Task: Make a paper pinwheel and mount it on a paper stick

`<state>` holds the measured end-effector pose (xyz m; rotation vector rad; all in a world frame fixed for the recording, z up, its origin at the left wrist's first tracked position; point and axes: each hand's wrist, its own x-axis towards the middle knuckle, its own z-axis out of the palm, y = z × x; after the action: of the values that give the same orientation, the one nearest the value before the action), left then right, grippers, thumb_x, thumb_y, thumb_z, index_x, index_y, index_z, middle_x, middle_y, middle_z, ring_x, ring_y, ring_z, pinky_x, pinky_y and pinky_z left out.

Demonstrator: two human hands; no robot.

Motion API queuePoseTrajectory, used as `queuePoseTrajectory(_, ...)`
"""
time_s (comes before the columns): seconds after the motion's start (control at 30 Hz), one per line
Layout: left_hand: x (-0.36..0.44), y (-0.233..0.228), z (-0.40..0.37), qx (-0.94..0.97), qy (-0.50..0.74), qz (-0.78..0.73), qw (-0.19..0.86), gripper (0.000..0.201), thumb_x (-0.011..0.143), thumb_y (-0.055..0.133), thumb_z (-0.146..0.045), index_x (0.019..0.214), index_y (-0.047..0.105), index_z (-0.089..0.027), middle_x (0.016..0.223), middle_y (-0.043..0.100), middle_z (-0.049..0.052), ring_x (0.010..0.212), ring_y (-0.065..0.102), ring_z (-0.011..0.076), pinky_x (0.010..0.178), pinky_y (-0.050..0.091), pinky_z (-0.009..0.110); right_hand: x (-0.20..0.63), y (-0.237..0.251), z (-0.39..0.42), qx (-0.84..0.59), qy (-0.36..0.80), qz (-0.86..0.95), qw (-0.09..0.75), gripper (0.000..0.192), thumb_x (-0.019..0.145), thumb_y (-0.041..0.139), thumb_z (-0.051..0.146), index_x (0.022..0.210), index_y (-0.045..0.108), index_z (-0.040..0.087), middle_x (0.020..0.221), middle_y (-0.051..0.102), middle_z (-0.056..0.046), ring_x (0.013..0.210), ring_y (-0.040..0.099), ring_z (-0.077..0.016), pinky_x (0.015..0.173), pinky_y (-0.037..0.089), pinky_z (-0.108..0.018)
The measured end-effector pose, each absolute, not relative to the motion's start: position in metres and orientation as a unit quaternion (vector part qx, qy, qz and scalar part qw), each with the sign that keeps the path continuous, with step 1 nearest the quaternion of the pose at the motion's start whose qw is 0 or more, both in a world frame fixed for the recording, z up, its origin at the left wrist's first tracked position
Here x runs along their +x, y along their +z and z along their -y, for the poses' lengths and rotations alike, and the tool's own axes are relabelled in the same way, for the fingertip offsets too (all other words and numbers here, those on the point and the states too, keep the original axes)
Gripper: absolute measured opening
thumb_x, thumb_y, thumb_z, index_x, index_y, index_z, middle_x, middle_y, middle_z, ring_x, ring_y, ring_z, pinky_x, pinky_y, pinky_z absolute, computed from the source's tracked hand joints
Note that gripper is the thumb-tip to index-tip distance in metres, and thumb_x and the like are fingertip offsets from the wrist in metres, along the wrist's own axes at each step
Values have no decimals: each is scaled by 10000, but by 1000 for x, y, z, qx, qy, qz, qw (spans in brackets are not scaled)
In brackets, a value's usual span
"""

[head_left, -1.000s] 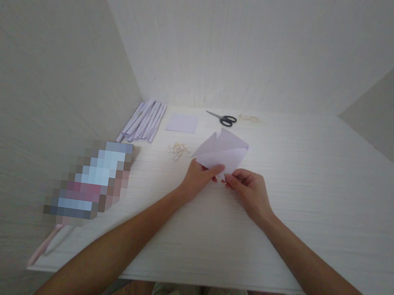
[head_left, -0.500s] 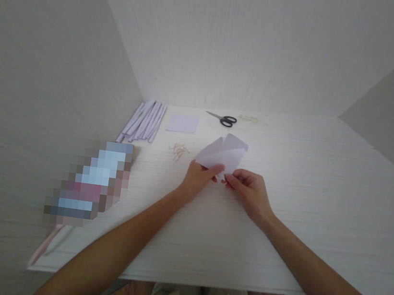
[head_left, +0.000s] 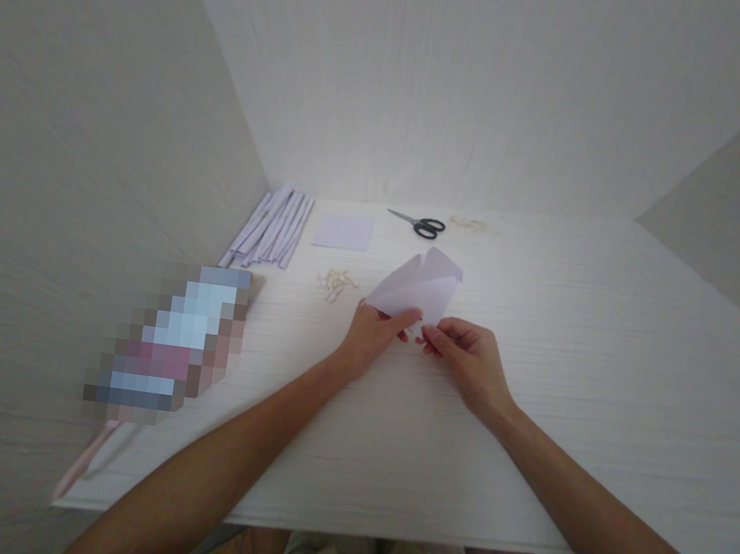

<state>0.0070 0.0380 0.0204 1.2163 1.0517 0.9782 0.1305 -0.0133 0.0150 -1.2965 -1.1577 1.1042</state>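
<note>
A pale lilac sheet of paper [head_left: 418,288], bent and curling upward, is held over the middle of the table. My left hand [head_left: 380,333] pinches its lower left part, thumb on top. At the near corner of the same paper, the thumb and fingers of my right hand [head_left: 462,353] are closed. Some fingertips of both hands are hidden beneath the paper. Just left of it lies a small heap of thin, pale cotton-swab-like pieces [head_left: 336,284], too small to make out surely.
Farther back are black-handled scissors [head_left: 426,226], a flat stack of lilac paper [head_left: 342,232] and thin tan bits [head_left: 469,224]. Several rolled paper tubes [head_left: 274,226] lie at the back left. A pixelated object [head_left: 185,334] lies along the left wall. Walls [head_left: 403,72] enclose the table.
The paper's far end has shifted very slightly left and up. Both hands keep their hold in nearly the same place.
</note>
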Motion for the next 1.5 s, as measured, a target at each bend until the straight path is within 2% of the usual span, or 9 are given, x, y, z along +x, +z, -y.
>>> queuePoseTrajectory(0.23,7,22,-38,530,415,-453,585,168,556,631,-286,529,591,-124,505,565,0,428,477,74,412,399,195,129,17,15,-537,453,496,510,198,704,547,308,608,565,135,525,533,11,509,462,-86,513,336,-219)
queuePoseTrajectory(0.4,6,23,-37,531,413,-452,585,175,544,642,-288,534,584,-124,503,557,1,427,470,79,418,405,204,128,14,14,-542,433,495,523,201,710,533,293,572,501,150,521,509,23,493,443,-81,485,320,-212)
queuePoseTrajectory(0.67,2,13,-48,429,530,-378,626,224,562,650,-278,738,604,-148,675,614,4,586,549,104,561,453,237,132,13,16,-558,381,518,525,197,711,517,258,556,439,163,529,468,36,498,416,-76,472,302,-207)
queuePoseTrajectory(0.83,-2,9,-54,418,539,-379,626,166,572,644,-260,686,600,-146,631,604,-11,534,527,81,526,421,213,132,15,14,-549,406,508,524,176,708,534,281,588,514,154,551,525,21,517,467,-80,509,358,-214)
queuePoseTrajectory(1.07,-2,8,-55,409,576,-398,585,181,573,640,-265,702,597,-146,667,604,-13,566,532,84,562,422,223,134,10,10,-526,474,437,554,219,711,546,358,714,613,150,681,634,-33,600,548,-96,580,420,-226)
queuePoseTrajectory(1.3,-2,9,-54,420,571,-410,574,186,572,641,-273,695,592,-142,645,588,-17,557,521,82,570,425,229,135,8,10,-501,505,400,578,235,719,545,366,669,616,148,666,636,-33,583,550,-84,552,417,-204)
queuePoseTrajectory(1.5,-1,10,-53,436,559,-414,571,186,580,632,-289,690,584,-147,633,576,-14,565,522,90,562,430,230,133,10,10,-536,477,383,582,176,619,648,313,673,600,151,565,587,10,521,528,-78,526,418,-203)
